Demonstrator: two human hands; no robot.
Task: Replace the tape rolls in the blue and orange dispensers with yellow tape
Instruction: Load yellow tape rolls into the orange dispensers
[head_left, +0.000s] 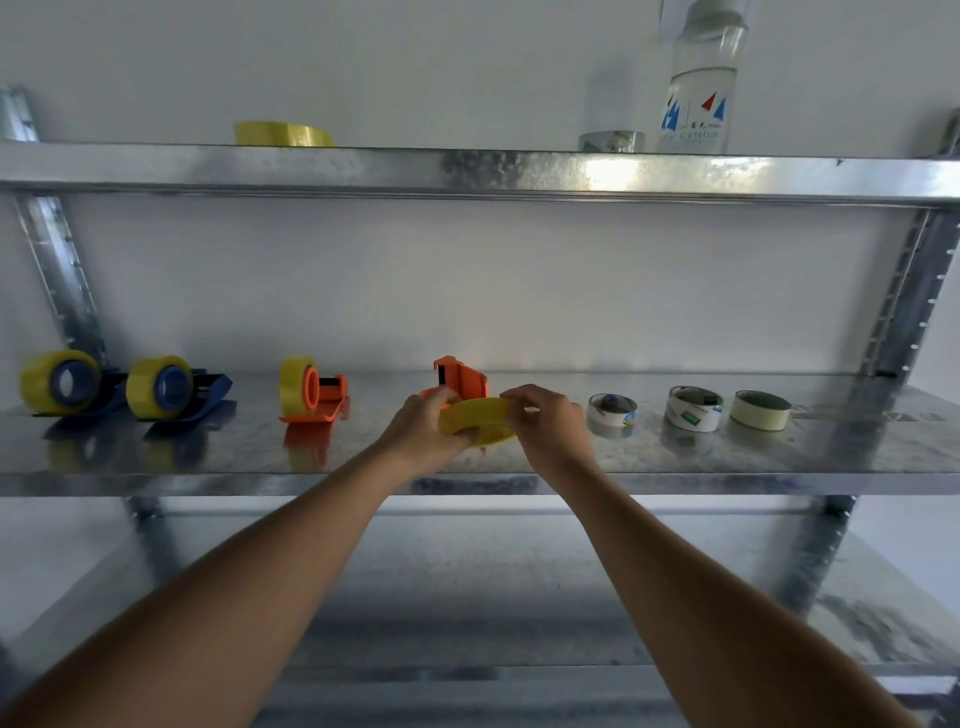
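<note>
On the metal shelf (675, 457), an empty orange dispenser (460, 379) stands behind both hands. The left hand (423, 428) and right hand (550, 423) each pinch a translucent yellow tape roll (475, 423) (held flat, above the shelf's front edge).

Bare shelf (363, 447) gap between loaded orange dispenser (311, 397) and open orange dispenser (460, 382); white rolls (693, 408) rightward.
</note>
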